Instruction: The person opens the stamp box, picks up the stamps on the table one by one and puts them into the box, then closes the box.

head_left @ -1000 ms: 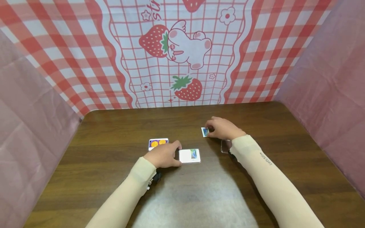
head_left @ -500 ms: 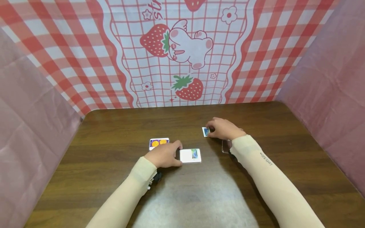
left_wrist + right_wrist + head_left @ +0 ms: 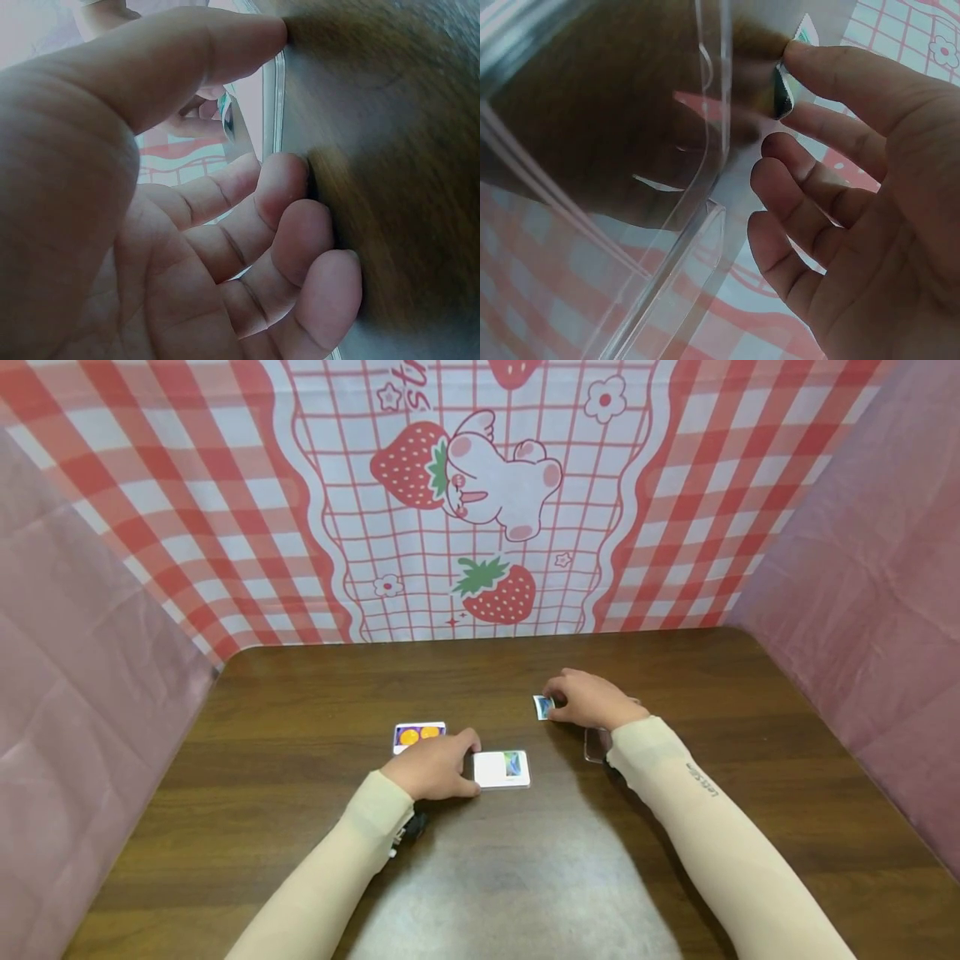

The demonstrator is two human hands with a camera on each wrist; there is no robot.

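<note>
On the brown table (image 3: 300, 693), my left hand (image 3: 468, 767) holds the left end of a white card (image 3: 501, 769) that lies flat; its thumb (image 3: 247, 37) and curled fingers (image 3: 292, 225) touch the card's edge (image 3: 279, 105). Farther right, my right hand (image 3: 553, 706) pinches a small picture card (image 3: 542, 707) between thumb (image 3: 840, 67) and forefinger, tilted up off the table. The same small picture card (image 3: 784, 94) shows edge-on in the right wrist view. A clear plastic case (image 3: 595, 746) lies under my right wrist and fills the left of the right wrist view as the clear case (image 3: 667, 150).
A card with orange circles on purple (image 3: 418, 736) lies just behind my left hand. A strawberry-patterned cloth (image 3: 480, 502) hangs behind the table, and pink sheets (image 3: 862, 552) close both sides. A small black object (image 3: 412, 827) sits under my left wrist.
</note>
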